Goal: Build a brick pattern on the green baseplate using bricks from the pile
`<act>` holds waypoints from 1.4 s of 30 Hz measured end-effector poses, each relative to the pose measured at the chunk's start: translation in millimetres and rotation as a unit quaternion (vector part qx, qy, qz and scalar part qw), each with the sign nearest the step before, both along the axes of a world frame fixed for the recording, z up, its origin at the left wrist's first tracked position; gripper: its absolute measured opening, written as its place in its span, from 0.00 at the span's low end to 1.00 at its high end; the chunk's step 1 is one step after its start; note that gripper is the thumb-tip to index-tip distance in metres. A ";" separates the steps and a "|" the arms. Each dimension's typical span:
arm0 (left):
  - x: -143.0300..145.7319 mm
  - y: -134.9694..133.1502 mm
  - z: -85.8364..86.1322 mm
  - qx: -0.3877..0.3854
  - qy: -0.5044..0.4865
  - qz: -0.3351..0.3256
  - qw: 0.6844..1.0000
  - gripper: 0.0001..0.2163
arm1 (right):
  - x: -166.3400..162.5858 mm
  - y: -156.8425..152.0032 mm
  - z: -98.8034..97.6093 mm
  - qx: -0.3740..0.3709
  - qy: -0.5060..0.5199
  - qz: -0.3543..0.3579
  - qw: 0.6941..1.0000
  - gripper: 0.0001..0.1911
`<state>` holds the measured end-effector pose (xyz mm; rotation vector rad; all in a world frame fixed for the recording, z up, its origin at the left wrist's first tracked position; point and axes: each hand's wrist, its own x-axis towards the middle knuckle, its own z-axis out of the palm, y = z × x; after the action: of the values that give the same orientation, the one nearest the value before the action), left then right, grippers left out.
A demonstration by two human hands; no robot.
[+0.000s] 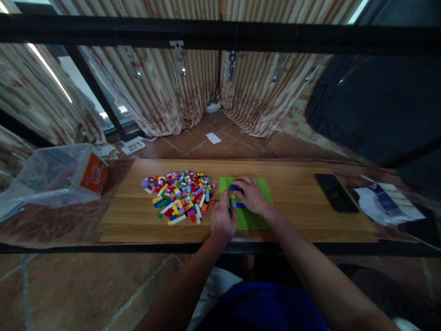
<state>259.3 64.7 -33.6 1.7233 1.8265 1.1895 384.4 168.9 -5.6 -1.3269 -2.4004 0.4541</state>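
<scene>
A green studded baseplate lies on the wooden board, with a small build of blue, yellow and grey building bricks on it. My right hand reaches over the plate, its fingers closed on a dark blue brick at the far end of the build. On the near left side, my left hand has its thumb and bent fingers pressed against the bricks. Both hands cover part of the build, so its full shape is hidden. A loose red brick lies just left of my left hand.
A wide pile of mixed coloured bricks spreads over the wooden board to the left. Farther left stands a clear plastic bin with an orange label. A black phone and a crumpled plastic packet lie to the right.
</scene>
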 end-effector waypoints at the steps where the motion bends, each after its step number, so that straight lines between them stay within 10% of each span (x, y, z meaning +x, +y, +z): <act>1: 0.2 -0.1 0.1 -0.001 0.000 0.001 1.000 0.31 | 0.7 1.4 -1.9 0.000 0.005 0.003 1.000 0.15; 34: 2.8 -2.8 -0.2 -0.024 0.049 -0.015 0.998 0.29 | 0.4 8.5 -2.6 -0.020 -0.040 0.028 0.999 0.14; 42: 2.8 -3.0 5.0 -0.035 0.077 -0.006 0.996 0.29 | 10.4 5.2 -15.2 -0.005 0.089 0.026 0.996 0.20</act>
<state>262.1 61.8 -28.6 1.8290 1.9185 0.9997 394.8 174.2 -20.8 -1.1778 -2.2917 0.5743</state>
